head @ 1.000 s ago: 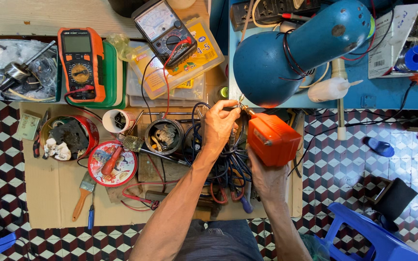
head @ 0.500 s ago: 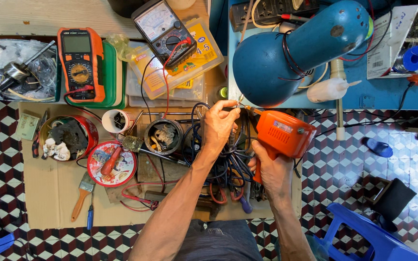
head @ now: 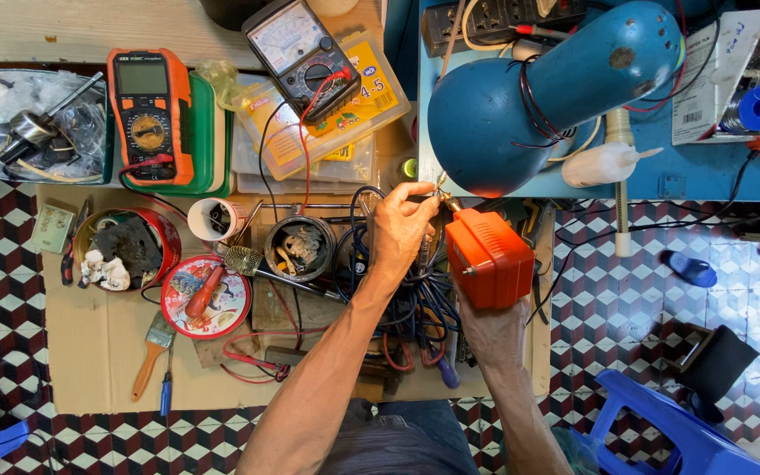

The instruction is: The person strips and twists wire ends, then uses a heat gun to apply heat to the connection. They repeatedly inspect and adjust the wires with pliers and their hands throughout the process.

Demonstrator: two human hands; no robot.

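Two hands work over my lap. My right hand [head: 494,330] grips from below the orange soldering gun [head: 488,257]; it looks hard, a bit heavy, best held by the body, not the tip. Further, my left hand [head: 400,230] fingers pinch a thin, soft wire [head: 439,183] at the tip, under the blue lamp [head: 547,92].

Soldering gun [head: 488,255] in right hand [head: 494,330], tip beside left hand [head: 400,227]. Lamp [head: 547,92] behind; 2 multimeters [head: 149,110] left.
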